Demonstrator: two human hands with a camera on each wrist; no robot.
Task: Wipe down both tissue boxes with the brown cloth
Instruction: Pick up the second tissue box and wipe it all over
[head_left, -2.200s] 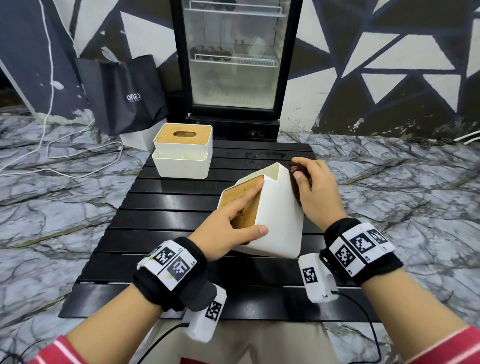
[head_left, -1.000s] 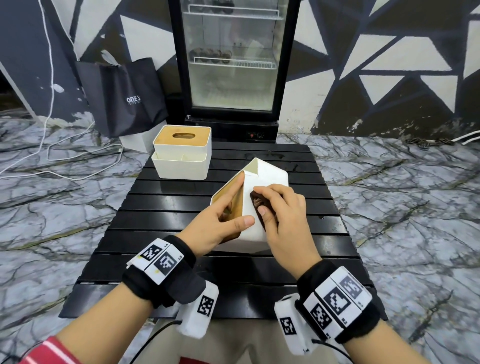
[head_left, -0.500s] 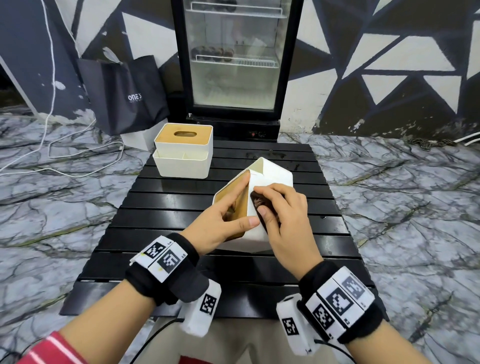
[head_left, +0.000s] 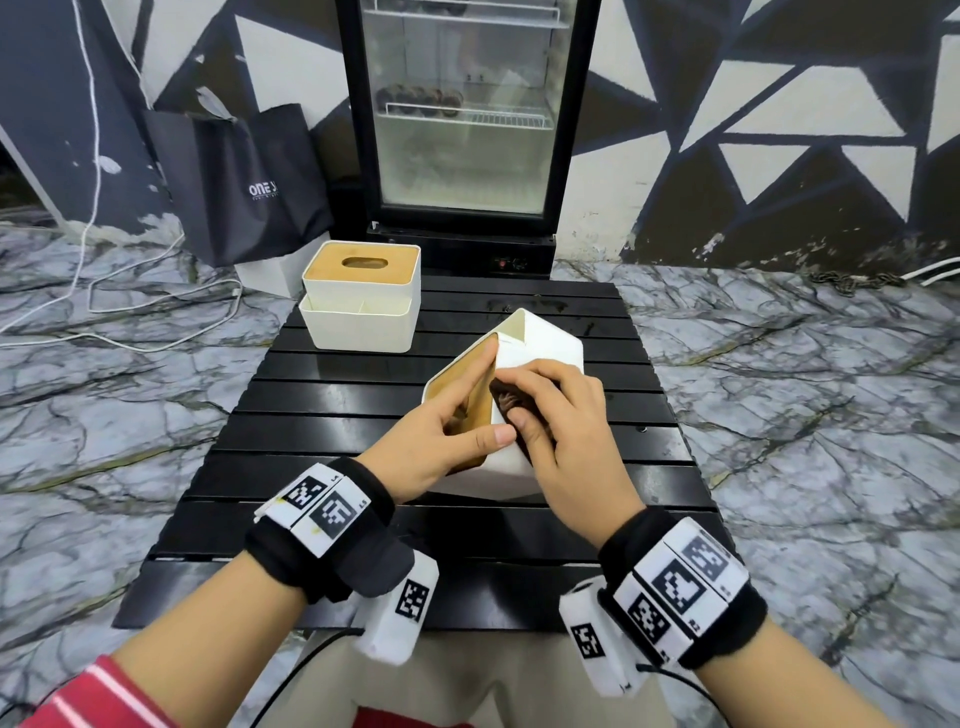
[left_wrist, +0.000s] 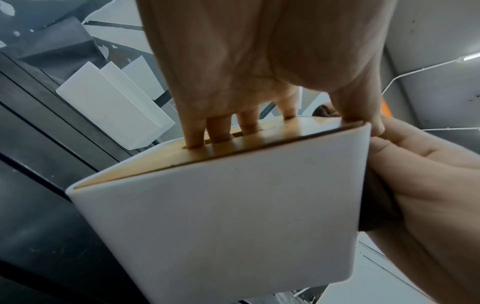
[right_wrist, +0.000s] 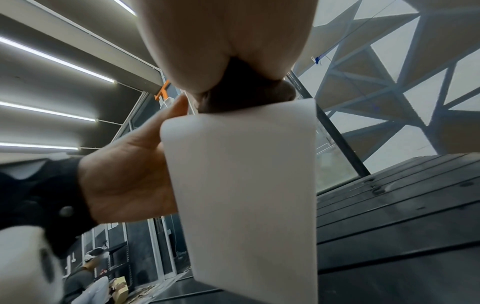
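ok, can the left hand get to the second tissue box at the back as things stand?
Probably not yet: the left hand is busy holding the tilted tissue box, fingers in its slot. The path over the table to the second tissue box looks free.

A white tissue box (head_left: 540, 343) is tipped on edge on the black slatted worktop (head_left: 322, 415), its wooden top turned to the left. It is gripped by the left hand (head_left: 441, 441), index finger laid along the wooden top, while the brown cloth (head_left: 506, 397) is pressed against its white side by the right hand (head_left: 566, 421). A second box (head_left: 361, 296) is seen upright at the far left of the worktop, well apart.
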